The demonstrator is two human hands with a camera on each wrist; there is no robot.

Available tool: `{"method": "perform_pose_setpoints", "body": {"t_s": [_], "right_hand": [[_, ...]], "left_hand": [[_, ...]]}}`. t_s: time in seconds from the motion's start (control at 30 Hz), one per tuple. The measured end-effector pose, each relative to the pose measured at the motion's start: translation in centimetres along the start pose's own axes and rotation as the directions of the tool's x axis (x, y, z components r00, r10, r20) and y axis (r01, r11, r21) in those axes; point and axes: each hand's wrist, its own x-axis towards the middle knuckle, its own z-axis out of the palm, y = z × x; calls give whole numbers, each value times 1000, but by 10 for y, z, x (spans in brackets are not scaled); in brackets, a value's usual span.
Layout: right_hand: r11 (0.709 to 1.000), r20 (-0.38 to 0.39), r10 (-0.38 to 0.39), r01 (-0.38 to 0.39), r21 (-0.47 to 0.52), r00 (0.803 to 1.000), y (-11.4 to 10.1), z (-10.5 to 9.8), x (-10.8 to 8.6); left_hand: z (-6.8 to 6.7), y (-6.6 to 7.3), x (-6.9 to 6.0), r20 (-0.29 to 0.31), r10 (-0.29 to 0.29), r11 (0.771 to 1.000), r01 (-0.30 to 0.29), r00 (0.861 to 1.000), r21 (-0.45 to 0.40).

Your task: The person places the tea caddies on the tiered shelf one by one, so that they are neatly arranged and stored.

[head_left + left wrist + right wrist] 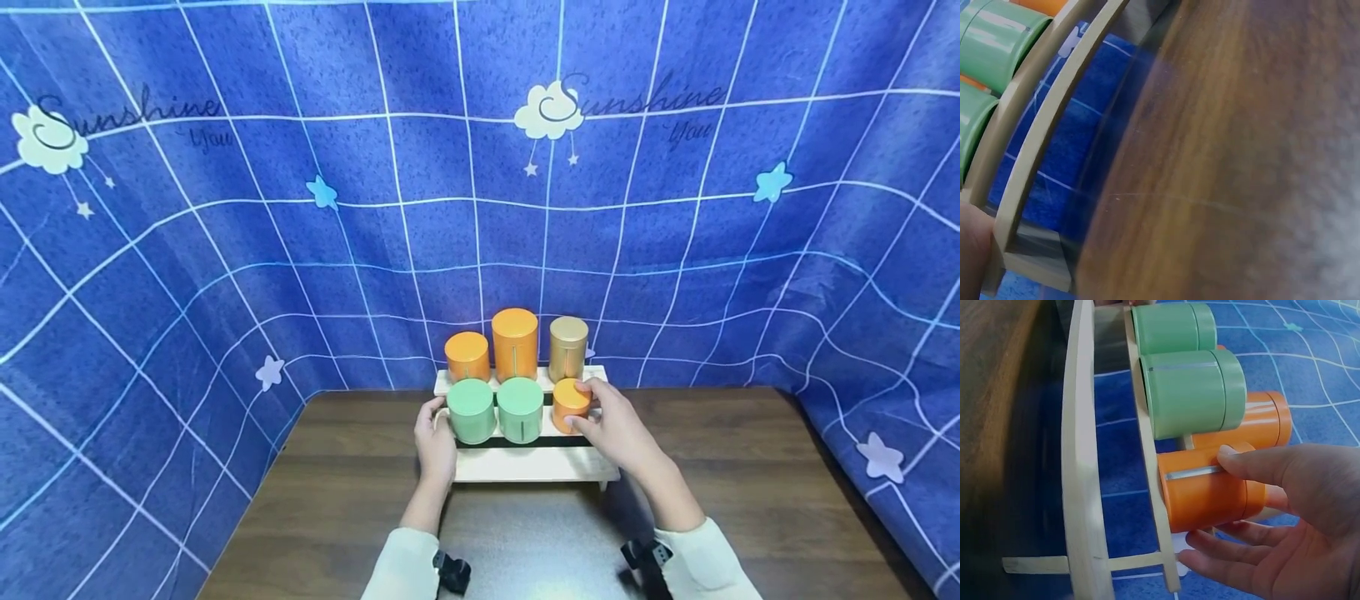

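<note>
My right hand point(621, 425) pinches a small orange canister point(570, 405) at the right end of the middle step of a pale wooden tiered rack point(525, 465). In the right wrist view, the thumb lies on the orange canister's point(1200, 490) side, the other fingers behind and below it. Two green canisters point(472, 411) point(521, 410) stand upright to its left on the same step. My left hand point(435, 450) grips the rack's left end, beside the nearer green canister. Its thumb point(974, 250) touches the wood in the left wrist view; the other fingers are out of that view.
On the rack's back step stand a short orange canister point(467, 357), a taller orange canister point(515, 343) and a gold canister point(568, 347). The rack sits on a dark wooden table point(360, 475). A blue gridded curtain point(600, 233) hangs behind and at both sides.
</note>
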Motion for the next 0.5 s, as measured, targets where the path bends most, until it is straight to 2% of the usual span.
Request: {"method": "perform_pose_setpoints", "body": {"t_s": [0.1, 0.13, 0.27, 0.4, 0.5], "right_hand": [[1000, 10, -16, 15, 8, 1000, 1, -1, -2], [1000, 12, -18, 18, 8, 1000, 1, -1, -3], [999, 24, -30, 30, -27, 999, 0, -6, -5], [993, 50, -35, 41, -111, 998, -3, -12, -8], [983, 65, -36, 47, -176, 997, -8, -18, -12]], "left_hand": [[-3, 1, 3, 26, -26, 999, 27, 999, -28], [-3, 5, 3, 37, -43, 999, 44, 998, -27], [-7, 13, 8, 115, -85, 996, 83, 990, 25], [-18, 17, 11, 212, -144, 978, 107, 967, 177], [-27, 22, 9, 273, -198, 940, 103, 941, 325]]}}
